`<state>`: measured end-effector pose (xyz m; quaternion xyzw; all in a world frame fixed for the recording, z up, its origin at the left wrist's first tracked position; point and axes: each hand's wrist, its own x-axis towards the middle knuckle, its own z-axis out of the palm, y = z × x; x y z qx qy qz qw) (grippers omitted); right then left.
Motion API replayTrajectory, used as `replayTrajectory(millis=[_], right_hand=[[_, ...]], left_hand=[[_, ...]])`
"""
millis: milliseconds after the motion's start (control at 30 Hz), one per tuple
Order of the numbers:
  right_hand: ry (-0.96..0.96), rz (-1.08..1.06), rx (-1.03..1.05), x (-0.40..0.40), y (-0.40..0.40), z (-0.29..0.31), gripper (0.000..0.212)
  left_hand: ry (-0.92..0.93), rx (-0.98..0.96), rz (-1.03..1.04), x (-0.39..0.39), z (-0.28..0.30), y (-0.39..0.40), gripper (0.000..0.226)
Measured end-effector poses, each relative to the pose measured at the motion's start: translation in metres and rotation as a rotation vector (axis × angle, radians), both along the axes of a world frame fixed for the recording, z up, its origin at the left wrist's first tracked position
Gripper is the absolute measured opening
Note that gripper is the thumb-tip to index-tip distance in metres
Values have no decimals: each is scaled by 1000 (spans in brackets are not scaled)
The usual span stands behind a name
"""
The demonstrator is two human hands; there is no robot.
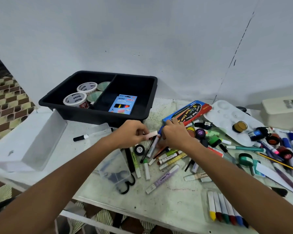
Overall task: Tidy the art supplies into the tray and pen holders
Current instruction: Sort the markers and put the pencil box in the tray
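Early stage: black tray (85,114) holds tape rolls (74,99), neon pack (123,103); markers (162,180) litter surface (167,203). Left hand (132,133) grip pinches pale marker (151,135); right hand (173,135) grip curled round blue marker (161,130).

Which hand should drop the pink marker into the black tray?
Probably the left hand. It already pinches the pale pink marker, and the black tray sits just behind it, on its side. The right hand is busy gripping a blue pen among the pile.

white wall (142,31) | patterned floor tiles (5,98) | white table (167,205)
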<state>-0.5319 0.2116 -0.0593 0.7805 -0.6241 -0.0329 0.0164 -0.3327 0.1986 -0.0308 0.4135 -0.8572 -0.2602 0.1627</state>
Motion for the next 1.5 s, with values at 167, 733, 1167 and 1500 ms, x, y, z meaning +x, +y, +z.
replayTrajectory(millis=[167,733,1167,1500], right_hand=[[1,39,69,-5,-2,7,43],[-782,19,93,-87,61,46,22],[-918,-129,410,-226,181,40,8],[-1045,-230,522,-245,208,13,28]], left_hand=[[196,38,85,15,20,9,7],[354,322,69,-51,24,49,9],[337,543,-138,-201,-15,137,29],[260,491,-81,-238,-35,179,23]])
